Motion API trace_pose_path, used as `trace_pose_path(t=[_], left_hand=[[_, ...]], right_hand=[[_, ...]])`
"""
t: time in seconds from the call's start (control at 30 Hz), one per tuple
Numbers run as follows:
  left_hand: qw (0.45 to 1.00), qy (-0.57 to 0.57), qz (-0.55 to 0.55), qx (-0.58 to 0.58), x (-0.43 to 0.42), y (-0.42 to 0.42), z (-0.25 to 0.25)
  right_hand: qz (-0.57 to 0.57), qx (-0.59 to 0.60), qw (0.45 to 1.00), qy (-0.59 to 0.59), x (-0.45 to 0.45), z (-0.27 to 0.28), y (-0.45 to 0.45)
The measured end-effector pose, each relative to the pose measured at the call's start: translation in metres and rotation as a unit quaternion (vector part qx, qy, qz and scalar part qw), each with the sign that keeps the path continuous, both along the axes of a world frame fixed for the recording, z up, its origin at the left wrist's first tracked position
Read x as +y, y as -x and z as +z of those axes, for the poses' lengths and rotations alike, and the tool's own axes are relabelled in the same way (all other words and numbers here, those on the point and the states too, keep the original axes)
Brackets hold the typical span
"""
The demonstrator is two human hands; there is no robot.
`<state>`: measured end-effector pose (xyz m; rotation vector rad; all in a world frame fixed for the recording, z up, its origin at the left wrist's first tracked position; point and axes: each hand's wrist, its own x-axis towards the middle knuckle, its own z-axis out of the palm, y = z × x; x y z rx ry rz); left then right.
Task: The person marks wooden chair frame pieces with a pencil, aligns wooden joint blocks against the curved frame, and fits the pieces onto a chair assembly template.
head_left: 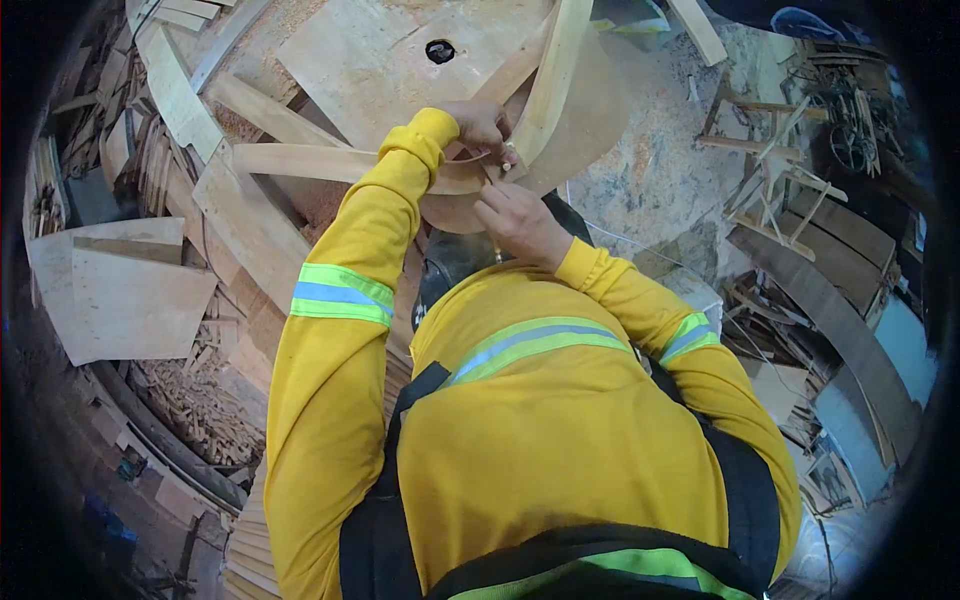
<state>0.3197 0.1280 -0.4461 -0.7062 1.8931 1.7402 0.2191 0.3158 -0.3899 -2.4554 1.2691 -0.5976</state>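
My left hand (484, 128) is curled over the joint between a curved wooden piece (300, 161) and a long wooden bar (556, 85), its fingers bent downward. What its fingers grip is hidden. Just below it, my right hand (520, 224) pinches something thin and small near the end of that bar; its kind is too small to make out. A small pale peg-like bit (507, 167) shows between the two hands. Under all this lies a rounded plywood board (350, 65), with a dark round hole (440, 51) in it.
Curved wooden boards (130, 290) and stacked offcuts (130, 150) stand at left, above a heap of wood scraps (200, 410). Sawdust covers the floor (650, 140) at right. A wooden frame (780, 190) and long curved panels (830, 310) lie farther right, near a thin cable (640, 245).
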Motion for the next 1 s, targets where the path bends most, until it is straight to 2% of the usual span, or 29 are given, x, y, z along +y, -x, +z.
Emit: trace_pose_path(t=[0.2,0.5,0.7,0.8,0.9,1.0], left_hand=[[1.000,-0.009,-0.020,-0.001,-0.003,0.002,-0.002],[1.000,-0.011,-0.013,-0.014,-0.002,0.003,-0.002],[0.999,-0.011,-0.026,-0.026,-0.002,0.004,-0.005],[1.000,-0.024,-0.006,-0.014,-0.002,0.004,-0.009],[1.000,-0.012,-0.006,-0.017,-0.001,0.004,-0.004],[0.999,-0.033,0.000,-0.034,-0.002,0.004,-0.003]], right_hand=[[-0.028,-0.003,0.999,0.032,-0.016,-0.007,-0.007],[0.001,-0.016,0.999,-0.035,0.006,0.002,0.004],[-0.028,0.000,1.000,-0.009,-0.013,0.000,-0.004],[-0.005,-0.038,0.997,-0.067,0.008,0.008,0.009],[-0.047,-0.074,0.974,-0.210,0.029,0.028,0.034],[-0.132,-0.138,0.965,-0.180,0.031,0.039,0.059]])
